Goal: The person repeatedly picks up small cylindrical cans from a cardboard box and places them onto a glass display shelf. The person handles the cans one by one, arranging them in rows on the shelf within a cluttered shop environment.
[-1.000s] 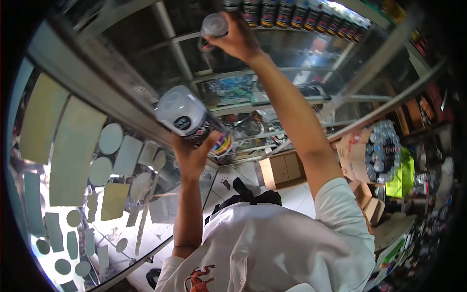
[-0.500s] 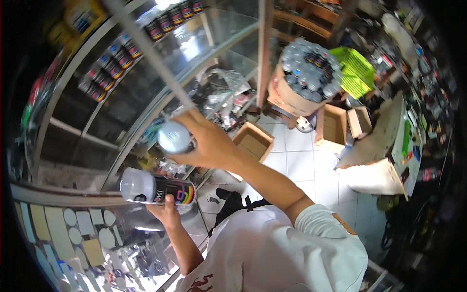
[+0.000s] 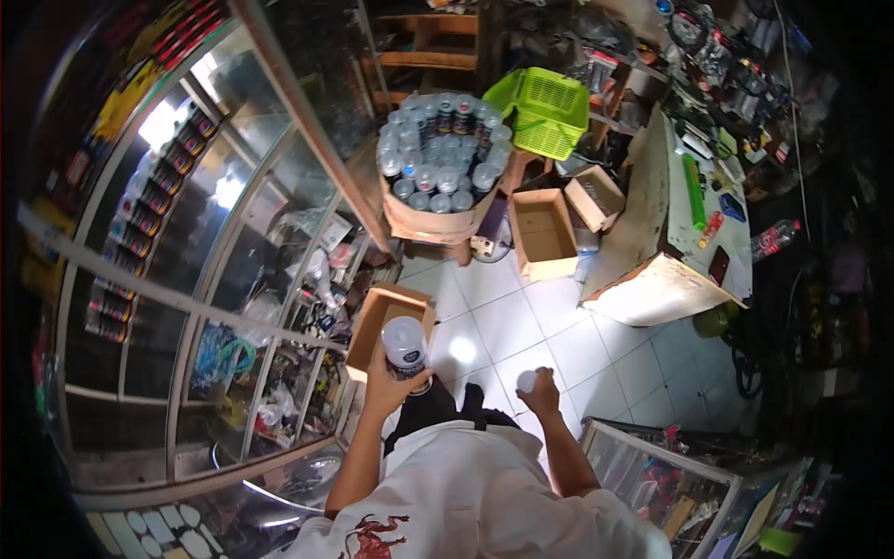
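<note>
My left hand (image 3: 382, 387) is wrapped round a dark spray can (image 3: 406, 347) with a clear cap, held upright in front of my body. Beneath that can an open cardboard box (image 3: 368, 326) stands on the floor beside the cabinet. My right hand (image 3: 543, 396), low on the right over the tiles, is closed round a thing with a pale, translucent round top (image 3: 527, 381); the rest of it is hidden by the fingers. Many similar clear-capped cans (image 3: 445, 154) fill a large carton (image 3: 424, 222) ahead.
On the left rises a glass cabinet (image 3: 191, 317) with a row of cans (image 3: 154, 200) inside. Beyond the floor are a green basket (image 3: 551, 112), an open box (image 3: 543, 233) and a smaller box (image 3: 594, 197). A worn counter (image 3: 633, 233) stands right; a glass case (image 3: 661, 466) is near my right arm.
I have turned to the right, away from the cabinet. My right hand has swung from the cabinet side down to my right, still closed. The left hand keeps its can, now upright.
</note>
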`<action>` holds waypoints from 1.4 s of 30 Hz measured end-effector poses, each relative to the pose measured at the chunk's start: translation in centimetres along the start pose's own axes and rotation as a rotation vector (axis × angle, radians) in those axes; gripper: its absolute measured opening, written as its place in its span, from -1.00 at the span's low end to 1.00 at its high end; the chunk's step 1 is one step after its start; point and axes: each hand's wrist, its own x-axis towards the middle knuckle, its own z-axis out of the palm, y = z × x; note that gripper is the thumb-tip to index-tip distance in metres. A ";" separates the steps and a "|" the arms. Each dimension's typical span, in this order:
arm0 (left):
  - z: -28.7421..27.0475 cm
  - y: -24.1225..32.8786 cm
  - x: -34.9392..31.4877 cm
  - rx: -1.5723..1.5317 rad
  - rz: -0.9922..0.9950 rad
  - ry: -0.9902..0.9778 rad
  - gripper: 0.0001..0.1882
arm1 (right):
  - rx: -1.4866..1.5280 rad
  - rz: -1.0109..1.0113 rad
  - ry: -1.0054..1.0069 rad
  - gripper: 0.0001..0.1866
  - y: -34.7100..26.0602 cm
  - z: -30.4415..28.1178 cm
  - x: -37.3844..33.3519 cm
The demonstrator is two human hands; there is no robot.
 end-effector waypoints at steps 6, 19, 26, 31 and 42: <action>6.5 3.5 8.7 0.011 0.011 -0.245 -0.05 | -0.009 0.315 0.112 -0.12 7.9 -1.6 -0.3; 9.6 2.0 33.2 0.065 0.005 -0.226 -0.10 | 0.171 0.112 0.212 -0.18 -7.8 -5.3 22.7; 8.8 2.7 41.4 0.125 -0.019 0.024 -0.07 | 0.359 -0.203 0.413 -0.21 -20.9 -15.4 40.2; 10.9 2.0 44.6 0.068 -0.024 0.175 -0.08 | 0.448 -0.354 0.299 -0.20 -25.2 -18.3 54.7; 17.4 3.9 51.4 0.213 -0.145 0.469 -0.16 | -0.083 -0.675 0.031 -0.19 -30.2 -12.9 78.4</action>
